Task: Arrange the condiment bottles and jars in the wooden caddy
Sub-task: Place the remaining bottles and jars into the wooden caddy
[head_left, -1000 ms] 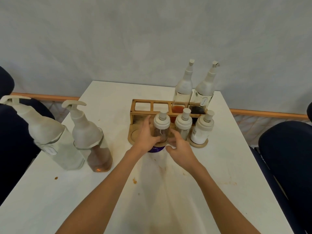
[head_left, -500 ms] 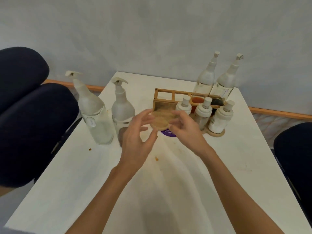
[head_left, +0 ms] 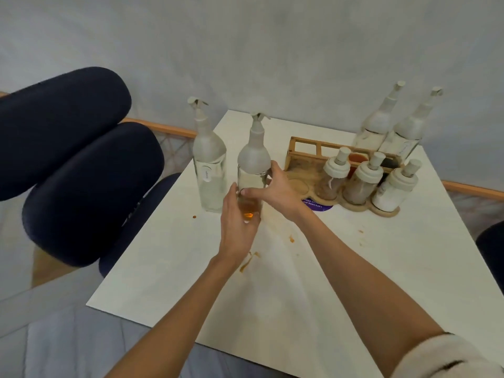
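A tall glass bottle with amber liquid and a white spout cap stands on the white table. My left hand wraps its lower part and my right hand grips its middle from the right. A second tall bottle with clear liquid stands just left of it. The wooden caddy holds two tall bottles at the back right and three small jars in its front row. The caddy's left slots hold nothing.
Dark blue chairs stand at the table's left, and another chair edge shows at the right. Orange sauce stains mark the table near my arms. A purple sticker lies in front of the caddy. A grey wall is behind.
Both hands left the caddy's front row and moved left onto the amber bottle. My head turned left, so the caddy now sits to the right.
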The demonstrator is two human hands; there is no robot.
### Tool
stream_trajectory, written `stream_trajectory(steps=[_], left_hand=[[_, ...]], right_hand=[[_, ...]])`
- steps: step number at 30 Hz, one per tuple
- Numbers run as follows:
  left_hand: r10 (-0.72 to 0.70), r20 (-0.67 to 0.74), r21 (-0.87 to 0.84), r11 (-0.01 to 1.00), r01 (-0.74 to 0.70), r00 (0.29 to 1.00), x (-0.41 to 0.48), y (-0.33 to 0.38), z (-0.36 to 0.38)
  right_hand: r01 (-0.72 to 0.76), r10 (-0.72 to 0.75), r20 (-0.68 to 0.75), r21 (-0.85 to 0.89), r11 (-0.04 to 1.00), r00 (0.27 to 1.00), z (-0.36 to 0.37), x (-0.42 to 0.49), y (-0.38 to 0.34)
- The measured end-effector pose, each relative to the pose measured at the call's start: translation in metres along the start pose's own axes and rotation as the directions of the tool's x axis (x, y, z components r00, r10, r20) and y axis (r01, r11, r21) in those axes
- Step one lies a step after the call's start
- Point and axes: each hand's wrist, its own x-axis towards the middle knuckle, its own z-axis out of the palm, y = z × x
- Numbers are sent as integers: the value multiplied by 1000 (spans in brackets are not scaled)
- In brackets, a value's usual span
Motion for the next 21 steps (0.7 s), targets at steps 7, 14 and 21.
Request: stream_trajectory(steps=[7,14,21], left_hand=[[-42,43,-185,981,50,998,-2,5,-15],[104,325,-265,964,-15,940,12,48,-33],[200,740,-159,980,-123,641,24,97,-14]], right_hand=[[11,-17,-122,-47,999,992,-14,-22,4],[-39,32,-136,-46,998,990,-53,-72,23],[-44,42,-91,-18,999,995,-77,-105,32]])
